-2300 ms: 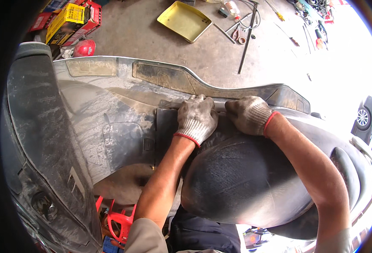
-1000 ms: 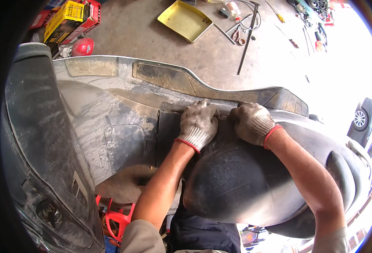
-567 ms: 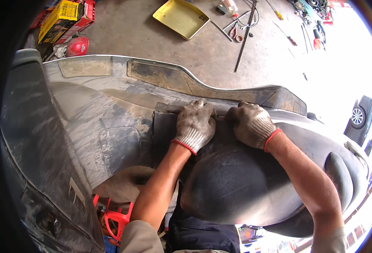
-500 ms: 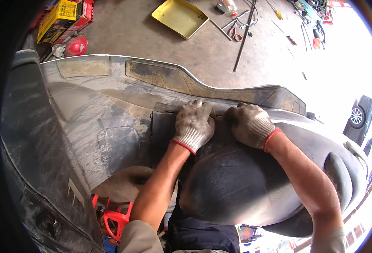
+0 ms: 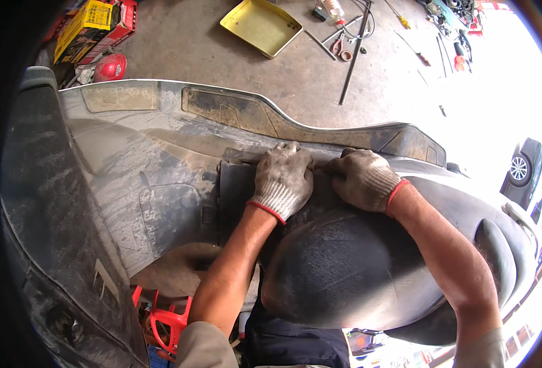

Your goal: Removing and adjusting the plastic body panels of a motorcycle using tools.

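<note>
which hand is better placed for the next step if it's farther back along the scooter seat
Probably the right: the gloved right hand lies farther back, beside the scooter seat, while the gloved left hand is nearer the footboard. Whether either holds anything is hidden.

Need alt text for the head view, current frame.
Gloved left hand and right hand, side by side with fingers curled, are at the far side of a dusty scooter near its dark seat; what they hold is hidden. Beyond, a yellow tray and loose tools lie on the floor.
</note>
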Motion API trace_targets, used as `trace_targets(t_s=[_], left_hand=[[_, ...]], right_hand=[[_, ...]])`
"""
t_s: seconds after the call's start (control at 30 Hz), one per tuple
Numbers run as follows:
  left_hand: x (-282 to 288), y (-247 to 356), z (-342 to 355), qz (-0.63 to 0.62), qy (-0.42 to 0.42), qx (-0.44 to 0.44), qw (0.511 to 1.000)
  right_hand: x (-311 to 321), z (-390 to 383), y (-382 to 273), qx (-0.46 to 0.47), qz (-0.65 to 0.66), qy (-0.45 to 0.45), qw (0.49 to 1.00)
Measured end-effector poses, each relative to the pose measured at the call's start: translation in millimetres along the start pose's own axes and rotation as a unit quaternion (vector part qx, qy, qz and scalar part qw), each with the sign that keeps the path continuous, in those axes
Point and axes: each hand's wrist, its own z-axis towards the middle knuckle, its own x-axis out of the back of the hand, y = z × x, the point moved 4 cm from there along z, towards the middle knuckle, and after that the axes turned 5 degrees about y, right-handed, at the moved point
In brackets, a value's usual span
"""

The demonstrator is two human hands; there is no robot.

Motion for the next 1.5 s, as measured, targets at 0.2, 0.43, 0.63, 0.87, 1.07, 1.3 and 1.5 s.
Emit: trace_targets(t_s=[0.2,0.43,0.63,0.87,1.07,1.3,1.5], left_hand=[[3.8,-3.7,-10.6,-0.062,0.054,0.013,0.997],[1.6,-10.1,-11.1,-0.090,0.082,0.006,0.993],[5.6,-11.0,-12.3,-0.122,0.098,0.012,0.988],[28.1,-38.2,-86.2,-0.049,0.179,-0.086,0.979],[19.9,-50.1,-107.0,-0.015,0.104,0.004,0.994],[12.7,-49.9,-103.1,-0.043,0.120,-0.037,0.991],[18.3,-49.8,-106.1,-0.036,0.145,-0.031,0.988]], right_hand=[[10.5,-9.9,-11.4,-0.029,-0.066,0.024,0.997],[15.3,-13.2,-17.8,-0.060,-0.093,0.022,0.994],[17.1,-15.8,-14.5,0.001,-0.028,0.084,0.996],[18.9,-18.7,-9.5,-0.031,-0.029,0.088,0.995],[15.7,-13.1,-16.9,-0.026,-0.057,0.034,0.997],[18.6,-12.5,-20.9,-0.025,-0.102,0.005,0.994],[25.0,-4.9,-26.0,0.008,-0.058,0.024,0.998]])
